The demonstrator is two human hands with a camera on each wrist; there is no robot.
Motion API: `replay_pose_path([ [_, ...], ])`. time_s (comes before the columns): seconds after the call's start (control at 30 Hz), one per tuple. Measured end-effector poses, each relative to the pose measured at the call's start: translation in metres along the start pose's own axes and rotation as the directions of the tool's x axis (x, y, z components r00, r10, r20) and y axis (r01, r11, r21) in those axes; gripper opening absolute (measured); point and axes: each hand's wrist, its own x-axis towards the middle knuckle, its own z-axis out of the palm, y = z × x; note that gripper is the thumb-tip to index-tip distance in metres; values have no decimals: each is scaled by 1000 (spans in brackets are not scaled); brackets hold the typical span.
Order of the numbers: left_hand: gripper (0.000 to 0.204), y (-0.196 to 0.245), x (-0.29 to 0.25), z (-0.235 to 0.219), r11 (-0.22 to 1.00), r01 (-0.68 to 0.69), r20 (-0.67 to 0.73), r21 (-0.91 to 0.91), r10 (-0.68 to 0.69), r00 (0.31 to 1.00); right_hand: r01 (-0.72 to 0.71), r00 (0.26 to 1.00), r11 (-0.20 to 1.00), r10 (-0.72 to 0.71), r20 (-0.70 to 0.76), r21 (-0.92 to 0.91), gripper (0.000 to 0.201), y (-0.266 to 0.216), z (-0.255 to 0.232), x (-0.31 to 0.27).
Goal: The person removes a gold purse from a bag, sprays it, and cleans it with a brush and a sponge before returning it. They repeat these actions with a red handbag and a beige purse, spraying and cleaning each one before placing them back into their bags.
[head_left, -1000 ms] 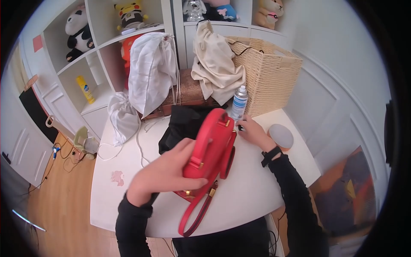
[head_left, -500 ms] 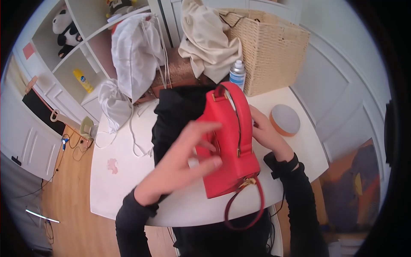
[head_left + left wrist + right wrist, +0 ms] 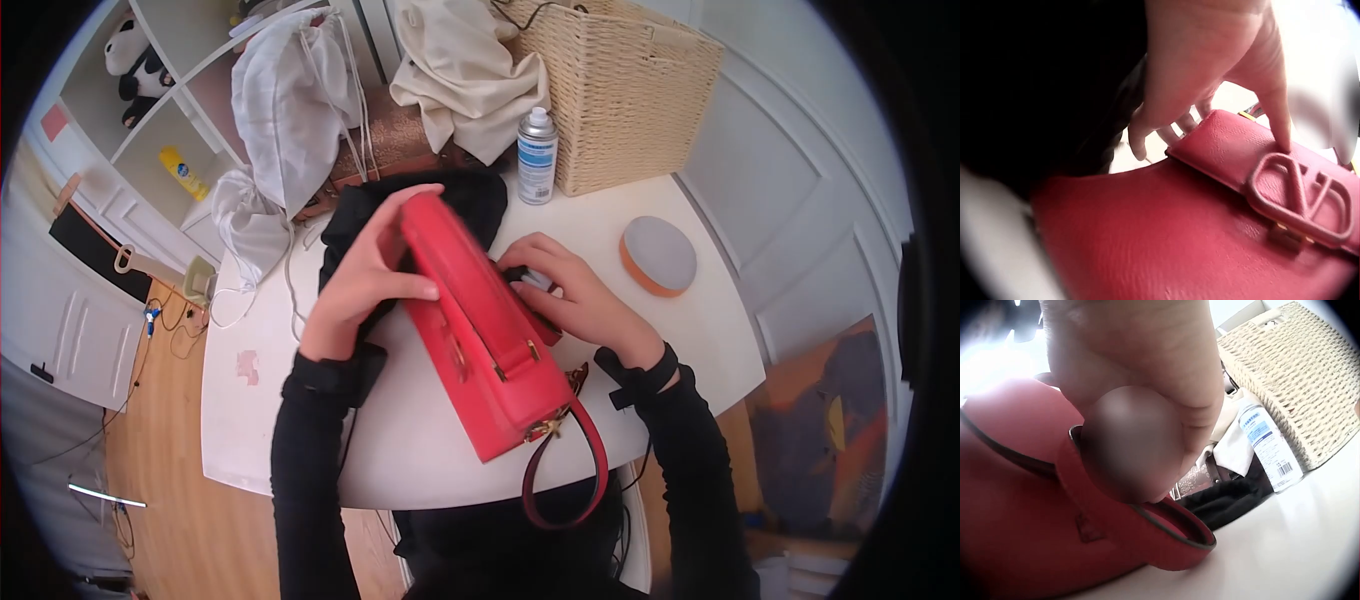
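Observation:
A red leather handbag [image 3: 475,410] with a raised V emblem [image 3: 1300,194] on its flap is tilted over the white table. My left hand [image 3: 362,285] grips its far left end, thumb on the flap and the other fingers at the far side. Beside the bag's other face, my right hand [image 3: 585,305] holds a small dark-and-light object [image 3: 535,278] in curled fingers; I cannot tell its kind. Close to that hand in the right wrist view is a red strap loop [image 3: 1191,553]. Another thin strap [image 3: 605,470] hangs from the bag's near end. Black cloth [image 3: 485,195] lies behind the bag.
A spray can [image 3: 536,165] stands by the woven basket [image 3: 640,110]. A round grey-topped tin [image 3: 660,255] sits at the right. White drawstring bags [image 3: 290,110], a beige cloth bag [image 3: 465,75] and a brown patterned case [image 3: 395,140] line the table's back.
The handbag has turned and tilted, with its near end swung right. My left hand, loose beside the bag half a second ago, now grips its far end. The view has tipped downward.

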Motion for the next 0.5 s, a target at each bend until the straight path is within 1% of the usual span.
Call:
replay_pose_path([
  [0.03, 97, 4, -3, -3, 994, 4, -6, 111, -3, 1000, 39, 999, 999, -39, -1, -4, 23, 1, -1, -1],
  [0.07, 95, 10, -11, 0, 989, 23, -44, 148, -17, 999, 39, 998, 998, -41, -40, -41, 24, 2, -5, -1],
  [0.13, 90, 18, -25, -1, 972, 25, -103, 234, -1, 995, 39, 992, 994, -52, -119, -107, 24, 6, -11, 0],
  [0.17, 87, 20, -31, -5, 960, 31, -134, 280, 7, 991, 37, 977, 991, -63, -202, -129, 24, 11, -17, 1],
  [0.2, 80, 14, -38, -12, 958, -9, -188, 287, 65, 980, 34, 957, 988, -76, -279, -152, 23, 19, -26, 1],
  [0.23, 78, 11, -42, -15, 961, -10, -262, 276, 85, 961, 29, 932, 984, -90, -352, -174, 23, 27, -33, 0],
  [0.27, 75, 9, -45, -19, 964, -10, -336, 265, 102, 936, -75, 887, 993, 24, -461, -93, 24, 25, -39, -2],
  [0.3, 73, 6, -47, -22, 967, -13, -408, 253, 119, 905, -170, 821, 986, 140, -553, -1, 25, 22, -46, -2],
  [0.33, 66, 3, -48, -26, 956, -41, -438, 290, 171, 883, -94, 776, 991, 133, -616, 96, 27, 26, -50, -3],
  [0.4, 61, 0, -48, -27, 963, -12, -547, 270, 164, 821, 76, 668, 960, 153, -728, 271, 30, 33, -52, -4],
  [0.43, 61, -1, -48, -28, 967, 7, -588, 256, 150, 795, 70, 656, 968, 136, -742, 240, 32, 28, -48, -3],
  [0.5, 60, -9, -50, -39, 875, 36, -562, 483, 279, 779, 57, 636, 983, 98, -765, 173, 35, 13, -41, -3],
])
